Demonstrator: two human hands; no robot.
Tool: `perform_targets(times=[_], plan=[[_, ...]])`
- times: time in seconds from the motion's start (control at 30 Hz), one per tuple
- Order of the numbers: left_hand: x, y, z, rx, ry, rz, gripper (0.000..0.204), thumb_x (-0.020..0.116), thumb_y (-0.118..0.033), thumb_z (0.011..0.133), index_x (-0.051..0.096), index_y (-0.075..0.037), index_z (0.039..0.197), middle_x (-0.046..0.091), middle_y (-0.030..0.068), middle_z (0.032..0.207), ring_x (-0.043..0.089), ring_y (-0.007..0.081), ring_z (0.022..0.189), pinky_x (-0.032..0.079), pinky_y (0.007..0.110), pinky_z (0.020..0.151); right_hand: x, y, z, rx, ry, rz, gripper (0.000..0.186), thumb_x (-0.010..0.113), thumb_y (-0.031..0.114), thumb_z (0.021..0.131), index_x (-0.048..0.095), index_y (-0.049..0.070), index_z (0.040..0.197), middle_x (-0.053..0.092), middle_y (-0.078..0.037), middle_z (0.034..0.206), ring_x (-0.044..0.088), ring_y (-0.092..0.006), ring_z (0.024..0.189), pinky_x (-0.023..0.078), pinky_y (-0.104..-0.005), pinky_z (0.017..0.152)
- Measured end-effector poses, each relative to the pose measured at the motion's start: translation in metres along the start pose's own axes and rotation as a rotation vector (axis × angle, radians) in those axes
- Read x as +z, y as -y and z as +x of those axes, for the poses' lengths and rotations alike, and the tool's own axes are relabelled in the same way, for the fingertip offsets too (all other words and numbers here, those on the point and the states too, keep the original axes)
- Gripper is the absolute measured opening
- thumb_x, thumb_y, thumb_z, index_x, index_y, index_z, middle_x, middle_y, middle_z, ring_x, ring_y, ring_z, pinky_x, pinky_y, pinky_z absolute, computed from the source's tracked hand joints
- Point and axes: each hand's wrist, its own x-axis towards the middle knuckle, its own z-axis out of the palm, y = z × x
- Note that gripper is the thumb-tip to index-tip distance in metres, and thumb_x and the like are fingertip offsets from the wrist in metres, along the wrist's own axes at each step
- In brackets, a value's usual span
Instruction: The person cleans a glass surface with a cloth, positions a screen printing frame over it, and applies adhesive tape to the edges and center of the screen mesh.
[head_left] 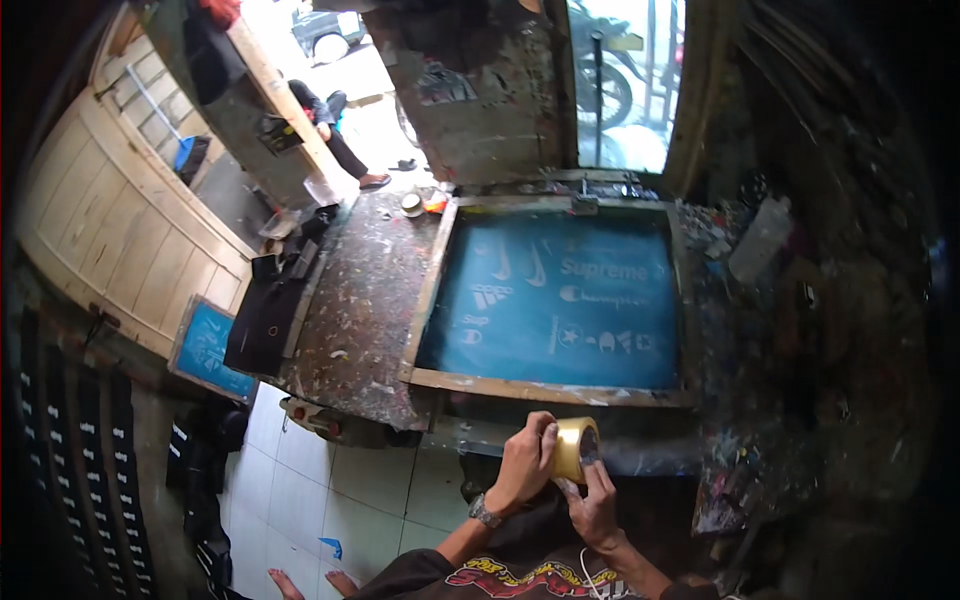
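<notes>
Between my two hands, close to my body, is a wide roll of yellowish clear packing tape [570,450]. My left hand [526,460], with a watch [485,511] on its wrist, has its fingers bent against the roll's left side. My right hand [593,503] grips the roll from below and the right, fingers at its open core. Beyond them a wooden-framed printing screen [550,380] lies on the workbench, its blue mesh [510,335] marked with pale logos and lettering. Both hands are apart from the frame.
Left of the screen lies the paint-spotted bench top [350,330], with a small round tin [412,205] near its far end. A second blue screen [207,345] leans by the wooden door [120,220]. A plastic bottle [760,240] sits at right. Outside the doorway a person [335,130] sits.
</notes>
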Motion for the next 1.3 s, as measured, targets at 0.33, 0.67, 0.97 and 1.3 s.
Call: perform_targets(times=[0.33, 0.67, 0.97, 1.3], plan=[[-0.005, 0.011, 0.008, 0.170, 0.089, 0.072, 0.009, 0.052, -0.007, 0.097, 0.053, -0.004, 0.105, 0.060, 0.0234, 0.072, 0.064, 0.0431, 0.069, 0.049, 0.048, 0.059, 0.010, -0.004, -0.006, -0.049, -0.013, -0.038, 0.049, 0.064, 0.019, 0.094, 0.046, -0.011, 0.129, 0.054, -0.032, 0.115, 0.055, -0.0521, 0.103, 0.047, -0.0509, 0.088], [-0.021, 0.003, 0.003, 0.084, 0.212, 0.004, 0.017, 0.047, -0.010, 0.101, 0.047, -0.004, 0.117, 0.063, 0.0256, 0.080, 0.065, 0.0477, 0.078, 0.051, 0.049, 0.066, 0.019, -0.003, -0.014, -0.037, 0.046, -0.032, 0.063, 0.067, 0.018, 0.093, 0.038, -0.015, 0.137, 0.042, -0.042, 0.134, 0.040, -0.0598, 0.128, 0.038, -0.0566, 0.106], [-0.006, 0.023, 0.011, 0.209, 0.222, -0.017, 0.018, 0.051, -0.010, 0.095, 0.050, -0.004, 0.112, 0.060, 0.0214, 0.075, 0.064, 0.0414, 0.068, 0.050, 0.046, 0.060, 0.016, -0.001, -0.008, -0.158, 0.005, -0.022, 0.065, 0.066, 0.009, 0.092, 0.031, -0.016, 0.141, 0.045, -0.039, 0.130, 0.042, -0.0607, 0.123, 0.032, -0.0593, 0.108], [-0.001, 0.029, 0.001, 0.211, 0.121, -0.160, 0.018, 0.047, -0.015, 0.099, 0.051, -0.004, 0.113, 0.061, 0.0173, 0.074, 0.064, 0.0348, 0.061, 0.049, 0.041, 0.056, 0.022, -0.006, -0.011, -0.120, 0.009, -0.040, 0.058, 0.069, 0.010, 0.089, 0.040, -0.015, 0.133, 0.051, -0.036, 0.118, 0.049, -0.0554, 0.117, 0.030, -0.0637, 0.110]])
